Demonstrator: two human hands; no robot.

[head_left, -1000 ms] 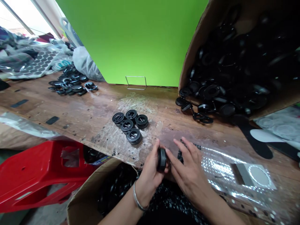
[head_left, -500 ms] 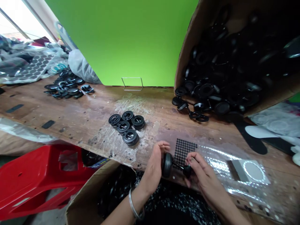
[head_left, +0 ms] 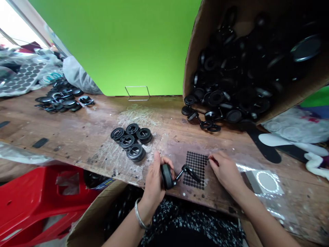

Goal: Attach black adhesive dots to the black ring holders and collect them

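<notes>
My left hand (head_left: 155, 180) is wrapped around a black round part with a ribbed rim (head_left: 167, 176). From that part a thin jointed arm (head_left: 179, 176) reaches right to a black ring (head_left: 191, 172), seen at a slant above the table. My right hand (head_left: 224, 171) pinches at the upper right corner of a sheet of small black dot stickers (head_left: 194, 163), with its fingertips at a dot there. Left of my hands, several black round parts (head_left: 135, 152) sit in a cluster of low stacks.
A cardboard box (head_left: 191, 51) of black parts lies open at right, some spilling out. Black discs (head_left: 60, 97) are piled at far left. A grey block with a shiny ring (head_left: 267, 181) stands right. A red stool (head_left: 33, 199) and an open carton (head_left: 88, 216) are below the table edge.
My right hand has let go of the arm's end and moved right to the dot sheet. My left hand still holds the round part, now turned and shifted left. The view has shifted slightly.
</notes>
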